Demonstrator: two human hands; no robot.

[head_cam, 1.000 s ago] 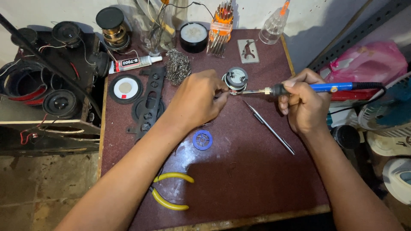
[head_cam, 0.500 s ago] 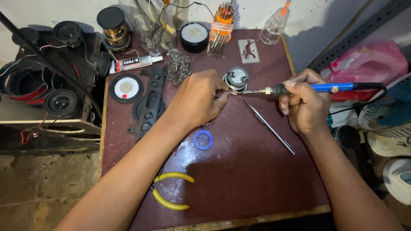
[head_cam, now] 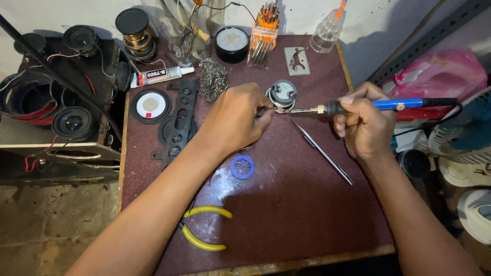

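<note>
Surface: dark maroon worktable (head_cam: 286, 214) against a pale wall, cluttered along its far edge, with loose speakers (head_cam: 71, 122) on a shelf to the left.
Head view, thing worked on: small round speaker (head_cam: 282, 94) sits on the table toward the far edge, between the two hands and just beyond them.
Key relation: soldering iron (head_cam: 378, 106) lies almost level, its long axis running right to left, tip meeting the speaker's near rim.
Nearer hand: left hand (head_cam: 236, 118), its fingertips touching the speaker's left side.
Left hand: fingers pinched together on something small at the rim; what it is cannot be made out.
Right hand (head_cam: 361, 125): curled closed around the iron's blue handle, well right of the speaker.
Nearby: tweezers (head_cam: 321, 151) lie aslant under the iron; blue ring (head_cam: 242, 167) and yellow-handled pliers (head_cam: 203, 228) lie nearer the person.
</note>
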